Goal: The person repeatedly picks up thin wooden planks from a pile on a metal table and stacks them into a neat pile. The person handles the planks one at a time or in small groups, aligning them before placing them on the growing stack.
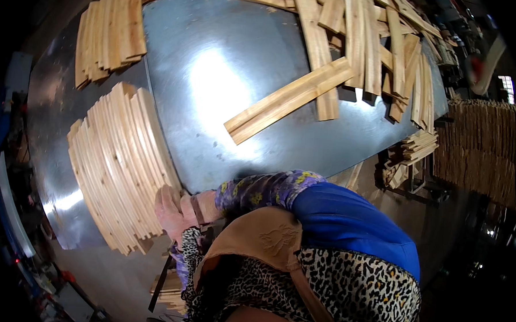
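Note:
My two hands meet beside the near right corner of a large stack of pale wooden boards (120,161) standing on edge, side by side. My left hand (172,212) is next to the board ends; its fingers are bunched in view, and I cannot make out whether they touch the wood. Across from the right, in a flowered cuff and blue sleeve, comes my right hand (206,206), close against the left hand and wrist. Its fingers are mostly hidden. No board shows lifted in either hand.
The shiny metal table (179,129) carries a smaller board stack (111,34) at far left. One loose board (289,99) lies slantwise right of centre, its far end on a jumbled board pile (361,39). Beyond the table's right edge stand stacked dark slats (477,150).

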Motion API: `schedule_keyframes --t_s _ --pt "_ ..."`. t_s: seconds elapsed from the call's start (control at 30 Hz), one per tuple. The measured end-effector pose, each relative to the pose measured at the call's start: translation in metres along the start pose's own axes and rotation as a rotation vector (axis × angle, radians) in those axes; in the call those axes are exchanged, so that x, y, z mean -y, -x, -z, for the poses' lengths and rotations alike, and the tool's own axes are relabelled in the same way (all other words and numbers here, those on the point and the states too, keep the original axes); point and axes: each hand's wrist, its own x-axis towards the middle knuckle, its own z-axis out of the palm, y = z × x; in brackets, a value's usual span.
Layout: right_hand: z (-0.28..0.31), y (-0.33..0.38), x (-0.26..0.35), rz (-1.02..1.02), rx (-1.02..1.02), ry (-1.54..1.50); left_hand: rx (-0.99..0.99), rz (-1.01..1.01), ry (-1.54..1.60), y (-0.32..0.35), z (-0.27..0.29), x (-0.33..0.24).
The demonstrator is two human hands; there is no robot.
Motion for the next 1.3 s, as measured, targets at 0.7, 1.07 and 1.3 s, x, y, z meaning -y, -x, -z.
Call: schedule_keyframes --t_s 0.7,1.07,1.3 --pt "0.178 0.196 -0.259 -0.288 -0.877 -0.434 0.593 0.256 0.210 -0.087 -0.197 -0.275" --pt "0.308 0.233 -0.317 -0.542 -1.330 -0.054 0.571 0.431 0.404 -0.065 -0.218 -0.231" --pt "0.252 0.180 -0.261 -0.212 -1.023 -0.429 0.378 0.562 0.356 -0.018 -0.125 -0.190"
